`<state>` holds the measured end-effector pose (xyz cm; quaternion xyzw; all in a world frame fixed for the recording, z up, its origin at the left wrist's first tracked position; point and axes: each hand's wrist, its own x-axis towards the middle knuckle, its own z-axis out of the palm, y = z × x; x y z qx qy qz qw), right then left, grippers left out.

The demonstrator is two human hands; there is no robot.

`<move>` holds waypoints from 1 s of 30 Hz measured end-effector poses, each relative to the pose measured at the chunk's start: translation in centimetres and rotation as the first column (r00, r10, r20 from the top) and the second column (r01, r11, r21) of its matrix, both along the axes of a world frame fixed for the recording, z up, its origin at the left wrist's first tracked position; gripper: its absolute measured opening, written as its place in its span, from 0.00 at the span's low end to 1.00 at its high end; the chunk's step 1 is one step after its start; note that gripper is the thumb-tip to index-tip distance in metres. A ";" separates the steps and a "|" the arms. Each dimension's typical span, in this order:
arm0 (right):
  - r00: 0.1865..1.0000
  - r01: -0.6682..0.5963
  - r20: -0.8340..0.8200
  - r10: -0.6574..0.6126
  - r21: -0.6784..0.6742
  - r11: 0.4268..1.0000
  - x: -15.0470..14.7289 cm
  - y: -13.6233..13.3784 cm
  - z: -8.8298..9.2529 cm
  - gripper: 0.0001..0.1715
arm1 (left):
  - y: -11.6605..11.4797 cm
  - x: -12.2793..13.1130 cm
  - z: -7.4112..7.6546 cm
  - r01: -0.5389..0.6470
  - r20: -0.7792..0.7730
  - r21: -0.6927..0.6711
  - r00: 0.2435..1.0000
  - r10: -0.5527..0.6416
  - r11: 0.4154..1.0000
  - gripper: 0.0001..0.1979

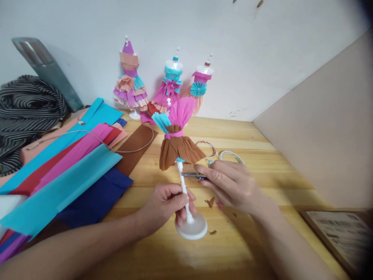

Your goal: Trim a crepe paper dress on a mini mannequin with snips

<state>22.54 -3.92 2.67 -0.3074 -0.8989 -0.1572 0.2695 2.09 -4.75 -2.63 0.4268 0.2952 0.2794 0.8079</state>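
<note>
head view: the left hand (166,204) is at near centre, its fingers (177,200) closed round the thin pole of a small white plastic mannequin stand (183,184). the stand's round base (192,230) is by the heel of that hand, and i cannot tell whether it rests on the pale wooden surface (276,175). the stand tilts slightly left and wears a brown crepe paper skirt (179,149) tied with a pink band, with pink and teal paper fanned above it. the right hand (231,184) is just right of the pole, fingers curled on small blue-handled scissors (194,175) whose tips point left, just under the skirt's hem; how far the blades are parted is too small to tell. brown paper scraps (210,202) lie between the hands. loose coloured paper sheets (72,171) spread across the left. three dressed paper mannequins (171,87) stand by the far wall, and tape rolls (230,155) lie beyond the right hand.
</note>
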 end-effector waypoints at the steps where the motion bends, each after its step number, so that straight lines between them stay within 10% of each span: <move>1: 0.999 -0.017 0.028 0.018 -0.021 1.000 0.1 0.0 0.2 0.12 | 0.1 0.0 -0.1 -0.006 -0.003 0.010 1.000 0.006 1.000 0.25; 30: 0.987 0.107 -0.123 -0.102 0.035 0.994 0.1 -0.3 -0.9 0.16 | 0.2 -0.4 -0.1 0.063 -0.010 0.048 0.998 -0.062 0.997 0.26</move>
